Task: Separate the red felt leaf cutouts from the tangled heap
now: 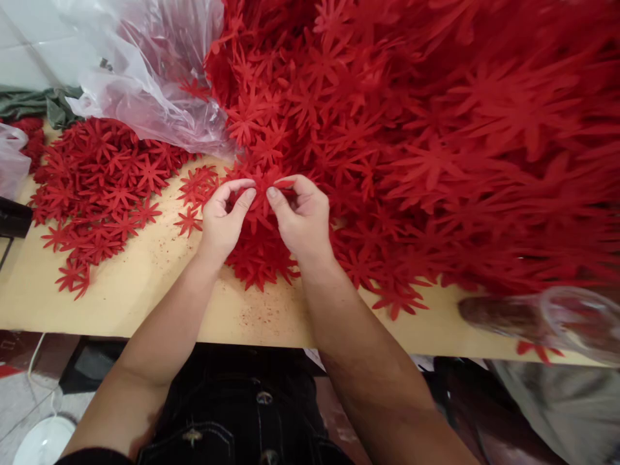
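Observation:
Both hands meet over the table at the near edge of a big heap of red flower-shaped pieces (pixel 387 129). My left hand (pixel 225 216) pinches one side of a red flower piece (pixel 262 187) between thumb and forefinger. The other side of that piece is pinched by my right hand (pixel 303 216), its thumb close to the left thumb. More red flowers lie right beneath the fingers, so the held piece's outline is partly lost among them.
A smaller pile of red flowers (pixel 106 181) lies at the left of the pale table (pixel 159 284). Clear plastic bags (pixel 155 84) rest behind it. A transparent round container (pixel 581 323) stands near the right front edge, beside a dark brown item (pixel 504 315).

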The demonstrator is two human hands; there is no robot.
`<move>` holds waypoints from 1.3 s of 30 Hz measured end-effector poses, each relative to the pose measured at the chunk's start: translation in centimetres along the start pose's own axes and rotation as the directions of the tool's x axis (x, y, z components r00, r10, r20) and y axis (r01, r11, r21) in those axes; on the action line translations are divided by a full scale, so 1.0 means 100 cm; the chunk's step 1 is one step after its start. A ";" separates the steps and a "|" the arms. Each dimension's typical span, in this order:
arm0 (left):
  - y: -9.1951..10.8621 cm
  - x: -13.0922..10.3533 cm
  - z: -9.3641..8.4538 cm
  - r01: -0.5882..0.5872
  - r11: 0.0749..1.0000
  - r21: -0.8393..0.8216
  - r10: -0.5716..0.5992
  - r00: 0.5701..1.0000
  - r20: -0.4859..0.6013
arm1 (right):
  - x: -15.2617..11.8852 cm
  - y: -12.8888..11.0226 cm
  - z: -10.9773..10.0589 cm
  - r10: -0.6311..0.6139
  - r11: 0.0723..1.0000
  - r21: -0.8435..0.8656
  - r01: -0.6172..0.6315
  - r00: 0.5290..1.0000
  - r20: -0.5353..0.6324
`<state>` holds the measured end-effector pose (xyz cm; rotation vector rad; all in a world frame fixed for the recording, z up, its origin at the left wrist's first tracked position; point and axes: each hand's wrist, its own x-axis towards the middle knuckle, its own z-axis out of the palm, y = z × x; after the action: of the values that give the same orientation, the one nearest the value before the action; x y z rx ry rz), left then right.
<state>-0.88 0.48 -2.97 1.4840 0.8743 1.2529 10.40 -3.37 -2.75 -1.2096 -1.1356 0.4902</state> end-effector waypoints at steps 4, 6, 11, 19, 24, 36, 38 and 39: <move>-0.005 0.003 -0.009 -0.094 0.967 0.238 0.126 0.985 -0.122 | 0.004 -0.003 -0.004 0.042 0.998 0.048 -0.037 0.993 -0.108; -0.003 0.003 -0.014 -0.170 0.917 0.361 0.249 0.951 -0.182 | 0.004 -0.005 -0.005 0.066 0.996 0.064 -0.058 0.990 -0.128; 0.016 -0.006 -0.013 -0.343 0.855 0.389 0.396 0.916 -0.062 | 0.001 -0.008 -0.001 0.072 0.997 0.048 -0.068 0.994 -0.086; 0.008 -0.017 0.014 -0.076 0.997 0.022 0.075 0.996 0.041 | -0.005 -0.008 0.001 -0.040 0.990 -0.136 0.036 0.999 -0.027; 0.009 -0.012 0.013 0.074 0.991 -0.114 -0.075 0.997 -0.003 | -0.007 -0.009 0.001 -0.086 0.980 -0.182 0.077 0.995 -0.043; 0.015 -0.008 0.011 0.156 0.946 -0.284 -0.182 0.981 -0.067 | 0.006 0.029 -0.009 -0.205 0.969 -0.167 0.180 0.967 -0.153; 0.016 -0.010 0.012 0.158 0.944 -0.291 -0.179 0.983 -0.048 | 0.003 0.022 -0.009 -0.247 0.953 -0.212 0.216 0.960 -0.132; 0.017 -0.010 0.013 0.157 0.943 -0.292 -0.176 0.984 -0.037 | 0.002 0.017 -0.008 -0.258 0.947 -0.228 0.227 0.959 -0.116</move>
<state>0.06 -1.19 -1.65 1.1218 0.8019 1.2465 11.62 -3.05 -4.12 -1.2451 -1.2144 0.0919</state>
